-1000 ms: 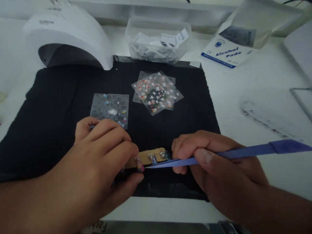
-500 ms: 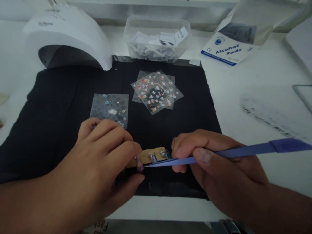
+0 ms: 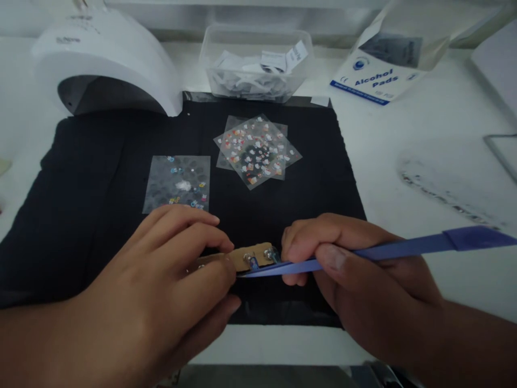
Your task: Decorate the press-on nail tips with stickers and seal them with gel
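Both hands are working close together at the near edge of a black cloth mat [image 3: 100,178] lying on the white bench [image 3: 404,140]. The left hand [image 3: 169,280] is curling its fingers down onto a small tan cardboard strip [image 3: 252,255] carrying tiny decorated nail tips, pinning its left end against the mat. The right hand [image 3: 355,269] is closing thumb and fingers around long blue plastic tweezers [image 3: 383,250], whose narrow tip is touching the strip's near edge just beside the left thumb; the handle is running out toward the right edge of the view. Behind the hands, a clear, mostly used sticker sheet [image 3: 177,183] is lying flat on the mat, and a fanned stack of clear sheets with small colourful stickers [image 3: 256,151] is sitting further back. A white domed nail lamp [image 3: 105,59] is standing at the mat's far left corner, a clear plastic tub of white paper scraps [image 3: 256,64] is behind the mat, and a white box printed "Alcohol Pads" [image 3: 383,59] is tilting at the far right.
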Tool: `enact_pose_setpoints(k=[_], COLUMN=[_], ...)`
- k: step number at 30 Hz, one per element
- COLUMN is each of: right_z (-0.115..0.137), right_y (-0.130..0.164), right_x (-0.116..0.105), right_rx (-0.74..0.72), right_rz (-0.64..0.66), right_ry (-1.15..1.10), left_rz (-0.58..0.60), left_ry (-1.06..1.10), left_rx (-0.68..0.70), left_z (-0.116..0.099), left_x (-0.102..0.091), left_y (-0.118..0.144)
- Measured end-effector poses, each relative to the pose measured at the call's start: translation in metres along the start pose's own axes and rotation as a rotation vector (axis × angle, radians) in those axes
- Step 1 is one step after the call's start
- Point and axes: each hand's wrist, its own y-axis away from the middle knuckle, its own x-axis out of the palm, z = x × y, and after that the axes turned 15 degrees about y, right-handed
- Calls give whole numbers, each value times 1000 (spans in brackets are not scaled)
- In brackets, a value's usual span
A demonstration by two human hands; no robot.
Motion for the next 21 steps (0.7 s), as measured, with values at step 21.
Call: enact_pose_setpoints(k=[21], right_z=[1], right_y=[-1], right_x=[0], right_rx=[-27], right_rz=[13], right_ry=[17], left_rz=[-16], left_ry=[-106], left_rx=[-86], left_z=[-4], left_x=[2], left_y=[2])
